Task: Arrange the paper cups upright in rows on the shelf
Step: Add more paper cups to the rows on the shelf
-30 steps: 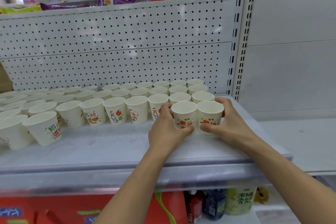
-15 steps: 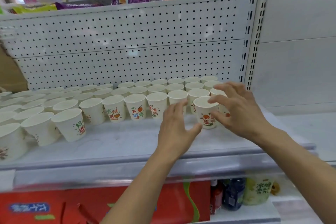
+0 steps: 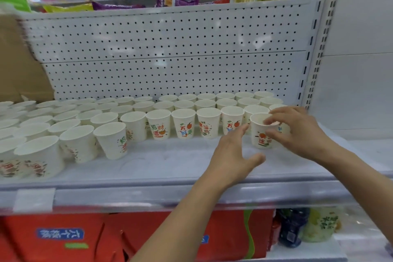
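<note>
Cups (image 3: pixel 185 122): new front row, right end of shelf (image 3: pixel 170 168)

Front cup (image 3: pixel 260 136) stands upright just ahead of the rows. Right hand (image 3: pixel 297 132) pinches its rim between thumb and forefinger. Left hand (image 3: pixel 231 153) has fingers wide, beside it, not touching. Next, probably: square it to the row, then release.

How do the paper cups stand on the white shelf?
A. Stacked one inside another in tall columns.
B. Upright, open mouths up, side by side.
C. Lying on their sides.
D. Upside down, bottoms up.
B: the paper cups on the shelf all show round open rims on top and stand side by side in rows.
</note>
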{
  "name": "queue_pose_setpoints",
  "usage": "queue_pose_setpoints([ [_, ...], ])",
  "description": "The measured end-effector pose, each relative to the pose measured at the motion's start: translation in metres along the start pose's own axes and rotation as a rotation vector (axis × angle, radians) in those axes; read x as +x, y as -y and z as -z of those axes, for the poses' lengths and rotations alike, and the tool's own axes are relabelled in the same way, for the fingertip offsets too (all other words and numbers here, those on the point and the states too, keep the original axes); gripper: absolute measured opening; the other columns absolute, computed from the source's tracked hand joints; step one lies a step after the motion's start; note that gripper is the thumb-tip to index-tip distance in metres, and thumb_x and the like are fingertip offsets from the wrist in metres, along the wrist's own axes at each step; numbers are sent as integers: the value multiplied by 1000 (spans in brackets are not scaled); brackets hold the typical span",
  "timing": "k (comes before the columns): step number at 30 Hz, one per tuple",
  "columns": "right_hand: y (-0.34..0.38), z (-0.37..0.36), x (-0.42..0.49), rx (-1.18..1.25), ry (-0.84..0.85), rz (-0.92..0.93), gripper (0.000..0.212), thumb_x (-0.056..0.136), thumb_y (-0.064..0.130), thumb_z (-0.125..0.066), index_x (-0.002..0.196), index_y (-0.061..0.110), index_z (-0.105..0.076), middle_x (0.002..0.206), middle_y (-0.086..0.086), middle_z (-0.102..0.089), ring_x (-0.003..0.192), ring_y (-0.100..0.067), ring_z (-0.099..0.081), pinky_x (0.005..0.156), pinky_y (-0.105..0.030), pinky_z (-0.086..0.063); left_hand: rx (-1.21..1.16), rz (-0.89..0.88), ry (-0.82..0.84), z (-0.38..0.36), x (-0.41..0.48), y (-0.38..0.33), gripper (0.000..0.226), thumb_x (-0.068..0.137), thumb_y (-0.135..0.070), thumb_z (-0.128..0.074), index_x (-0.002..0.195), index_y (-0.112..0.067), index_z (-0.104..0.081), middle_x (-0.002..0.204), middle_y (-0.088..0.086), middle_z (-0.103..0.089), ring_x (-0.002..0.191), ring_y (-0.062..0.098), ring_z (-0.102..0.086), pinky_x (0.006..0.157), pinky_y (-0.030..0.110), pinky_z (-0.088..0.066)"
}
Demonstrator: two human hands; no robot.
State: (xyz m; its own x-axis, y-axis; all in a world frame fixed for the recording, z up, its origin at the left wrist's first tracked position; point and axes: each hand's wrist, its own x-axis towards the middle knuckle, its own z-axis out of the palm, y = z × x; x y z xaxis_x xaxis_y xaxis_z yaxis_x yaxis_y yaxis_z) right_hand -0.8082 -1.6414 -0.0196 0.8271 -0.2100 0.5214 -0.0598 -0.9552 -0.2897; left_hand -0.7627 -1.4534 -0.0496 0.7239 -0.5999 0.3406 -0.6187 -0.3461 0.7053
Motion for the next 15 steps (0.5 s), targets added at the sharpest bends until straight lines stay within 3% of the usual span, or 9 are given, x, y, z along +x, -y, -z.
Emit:
queue_pose_setpoints([
  [3,22,-1,-1,24,-71,22,40,82,29,-72,121,23,-63,133,-1,-56,126,-27,-38,100,-46,-32,32,-47,-79,21,-21,4,76,85,-40,-67,149,-29,-27,151,-10,-34,138,7,-28,114,32,-27],
  [7,94,-22,0,254,-196,238,34,84,17,-69,117,16,-64,124,-4,-61,119,-26,-52,101,-45,-41,84,-93,-294,67,-55,21,63,87,-35,-66,142,-31,-37,139,-14,-43,130,2,-34,110,28,-30],
  [12,198,-80,8,412,10,443,36,88,24,-66,123,22,-58,126,6,-55,119,-16,-50,99,-35,-43,281,-106,-572,151,-101,76,47,84,-32,-62,130,-27,-52,127,-14,-54,121,4,-43,103,32,-38],
  [15,244,-106,21,425,108,422,45,89,30,-64,131,29,-51,136,7,-45,124,-13,-44,100,-35,-43,496,-22,-700,216,-134,115,45,84,-32,-59,128,-23,-55,127,-7,-57,119,13,-45,102,35,-37],
])
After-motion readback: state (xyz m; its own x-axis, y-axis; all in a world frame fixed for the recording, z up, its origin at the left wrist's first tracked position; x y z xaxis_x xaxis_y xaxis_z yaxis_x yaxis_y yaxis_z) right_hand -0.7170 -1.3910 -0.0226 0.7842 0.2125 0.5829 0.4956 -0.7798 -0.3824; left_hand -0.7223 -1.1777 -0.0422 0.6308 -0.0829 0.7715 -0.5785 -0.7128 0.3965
